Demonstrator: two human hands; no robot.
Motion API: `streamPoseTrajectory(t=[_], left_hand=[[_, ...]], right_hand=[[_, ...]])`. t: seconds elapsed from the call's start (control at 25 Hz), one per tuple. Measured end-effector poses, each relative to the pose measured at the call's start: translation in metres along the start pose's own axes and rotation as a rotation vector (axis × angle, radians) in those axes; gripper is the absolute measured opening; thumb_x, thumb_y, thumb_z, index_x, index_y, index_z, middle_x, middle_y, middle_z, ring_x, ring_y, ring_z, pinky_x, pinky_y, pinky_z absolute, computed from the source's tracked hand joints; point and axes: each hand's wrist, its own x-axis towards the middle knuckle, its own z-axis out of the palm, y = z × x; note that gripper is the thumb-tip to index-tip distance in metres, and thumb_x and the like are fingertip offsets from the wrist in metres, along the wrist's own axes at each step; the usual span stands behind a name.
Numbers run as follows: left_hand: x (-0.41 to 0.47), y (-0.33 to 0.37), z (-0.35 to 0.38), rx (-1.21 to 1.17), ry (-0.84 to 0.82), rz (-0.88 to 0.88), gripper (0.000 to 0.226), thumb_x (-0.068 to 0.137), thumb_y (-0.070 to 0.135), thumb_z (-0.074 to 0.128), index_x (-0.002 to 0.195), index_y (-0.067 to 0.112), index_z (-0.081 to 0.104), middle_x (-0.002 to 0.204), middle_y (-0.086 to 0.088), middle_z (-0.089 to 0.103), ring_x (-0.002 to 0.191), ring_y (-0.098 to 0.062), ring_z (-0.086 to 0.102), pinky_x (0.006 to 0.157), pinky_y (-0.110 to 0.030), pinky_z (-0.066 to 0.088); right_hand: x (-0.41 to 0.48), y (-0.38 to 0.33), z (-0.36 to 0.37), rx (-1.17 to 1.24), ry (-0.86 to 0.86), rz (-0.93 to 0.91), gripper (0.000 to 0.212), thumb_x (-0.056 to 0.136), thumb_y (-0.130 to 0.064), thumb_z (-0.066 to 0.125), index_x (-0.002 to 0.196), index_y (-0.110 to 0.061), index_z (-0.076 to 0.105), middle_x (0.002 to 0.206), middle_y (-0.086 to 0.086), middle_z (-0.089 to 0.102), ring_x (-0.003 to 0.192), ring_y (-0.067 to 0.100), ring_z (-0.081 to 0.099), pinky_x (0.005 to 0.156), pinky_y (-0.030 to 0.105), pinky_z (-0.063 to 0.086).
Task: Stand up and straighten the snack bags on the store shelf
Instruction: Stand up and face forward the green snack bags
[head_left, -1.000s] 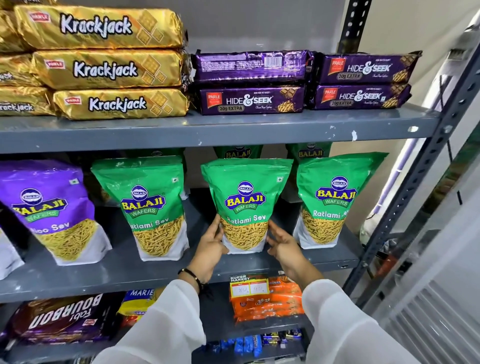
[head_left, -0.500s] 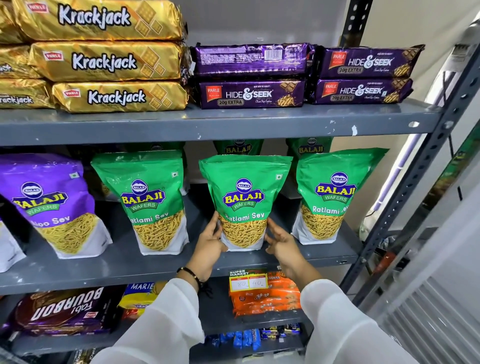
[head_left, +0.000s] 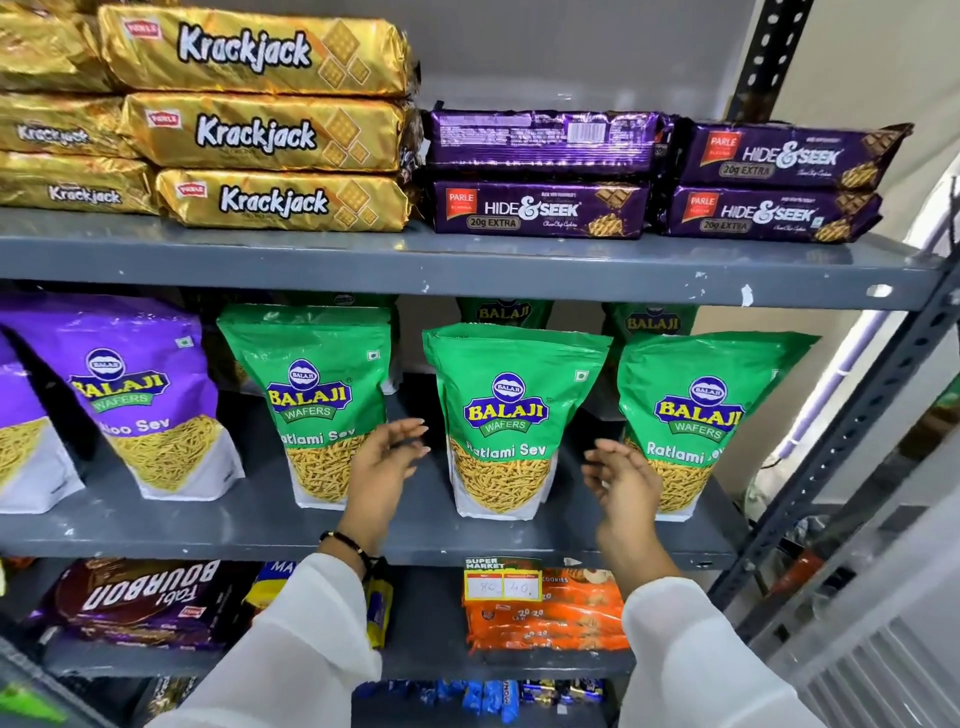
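Observation:
Three green Ratlami Sev bags stand upright in a row on the grey middle shelf (head_left: 260, 530): the left bag (head_left: 311, 395), the middle bag (head_left: 511, 410) and the right bag (head_left: 701, 410). A purple Aloo Sev bag (head_left: 140, 395) leans at the left. My left hand (head_left: 382, 470) hovers open just left of the middle bag, partly in front of the left bag. Just right of the middle bag is my right hand (head_left: 621, 483), open and overlapping the right bag's lower edge. Neither hand touches the middle bag. More green bags stand behind.
Gold Krackjack packs (head_left: 260, 124) and purple Hide & Seek packs (head_left: 540, 208) are stacked on the shelf above. Below lie a Bourbon pack (head_left: 145, 597) and orange cookie packs (head_left: 545, 613). The rack's perforated steel post (head_left: 852, 441) runs down the right side.
Both hands have let go of the middle green bag and drawn apart to its sides. The bag stays standing upright.

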Motion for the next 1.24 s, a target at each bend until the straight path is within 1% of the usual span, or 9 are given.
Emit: streamPoseTrajectory(t=[0.12,0.28,0.52,0.64,0.76,0.84,1.0,1.12,1.24], left_hand=[[0.000,0.017,-0.025,-0.066,0.137,0.105,0.030,0.083,-0.010,0.044,0.088,0.014,0.062,0.073,0.011,0.070,0.061,0.003,0.064,0.064,-0.015,0.051],[0.001,0.022,-0.078,-0.153,0.268,0.183,0.030,0.088,-0.004,0.044,0.082,0.019,0.061,0.075,0.002,0.063,0.053,0.002,0.059,0.053,-0.010,0.047],[0.034,0.007,-0.149,-0.203,0.180,0.053,0.029,0.088,-0.003,0.043,0.103,0.020,0.054,0.095,0.004,0.058,0.082,-0.011,0.054,0.056,-0.011,0.045],[0.051,-0.001,-0.173,-0.180,0.045,-0.041,0.046,0.087,-0.005,0.043,0.126,0.018,0.045,0.113,0.010,0.053,0.101,-0.012,0.050,0.070,-0.018,0.040],[0.058,-0.011,-0.178,-0.154,-0.112,-0.160,0.074,0.079,-0.019,0.036,0.141,0.020,0.028,0.132,0.012,0.037,0.124,-0.012,0.037,0.072,-0.020,0.039],[0.064,-0.019,-0.177,-0.110,-0.207,-0.199,0.085,0.074,-0.026,0.032,0.144,0.020,0.019,0.139,0.012,0.031,0.131,-0.012,0.034,0.079,-0.026,0.044],[0.067,-0.024,-0.174,-0.045,-0.323,-0.190,0.087,0.069,-0.029,0.028,0.143,0.017,0.024,0.148,-0.004,0.038,0.134,-0.025,0.037,0.087,-0.035,0.048],[0.065,-0.029,-0.178,-0.028,-0.313,-0.202,0.088,0.069,-0.029,0.029,0.143,0.019,0.025,0.147,-0.001,0.038,0.128,-0.017,0.041,0.078,-0.025,0.046],[0.067,-0.039,-0.181,0.002,-0.310,-0.222,0.091,0.068,-0.029,0.035,0.144,0.020,0.024,0.151,0.000,0.034,0.136,-0.021,0.035,0.090,-0.036,0.047]], right_hand=[[-0.011,-0.011,0.018,0.163,-0.045,-0.046,0.028,0.083,0.006,0.042,0.071,-0.011,0.061,0.042,-0.005,0.061,0.039,0.006,0.052,0.042,0.014,0.043],[-0.053,0.010,0.054,0.180,-0.190,-0.063,0.027,0.082,0.009,0.041,0.068,-0.007,0.058,0.040,-0.005,0.056,0.039,0.007,0.048,0.041,0.014,0.041],[-0.102,0.086,0.138,0.012,-0.308,-0.019,0.028,0.087,0.006,0.046,0.075,-0.013,0.063,0.054,-0.006,0.065,0.052,0.005,0.056,0.056,0.017,0.046],[-0.105,0.109,0.170,-0.044,-0.266,0.078,0.028,0.088,0.005,0.043,0.098,-0.015,0.060,0.088,-0.005,0.064,0.083,0.013,0.057,0.068,0.023,0.042],[-0.101,0.114,0.181,-0.135,-0.345,0.238,0.056,0.084,0.010,0.037,0.130,-0.021,0.043,0.120,-0.006,0.051,0.108,0.017,0.051,0.076,0.027,0.041],[-0.095,0.118,0.182,-0.250,-0.409,0.220,0.072,0.078,0.019,0.033,0.137,-0.021,0.036,0.134,-0.007,0.044,0.112,0.016,0.048,0.069,0.024,0.042],[-0.087,0.124,0.179,-0.406,-0.491,0.159,0.070,0.084,0.018,0.027,0.139,-0.025,0.034,0.135,0.005,0.051,0.068,0.011,0.051,0.039,0.015,0.033],[-0.085,0.127,0.174,-0.407,-0.502,0.148,0.073,0.084,0.018,0.026,0.139,-0.030,0.032,0.137,0.002,0.048,0.087,0.032,0.053,0.033,0.016,0.032],[-0.087,0.130,0.171,-0.412,-0.488,0.162,0.079,0.079,0.023,0.026,0.140,-0.027,0.031,0.132,-0.004,0.046,0.115,0.047,0.052,0.033,0.017,0.032]])
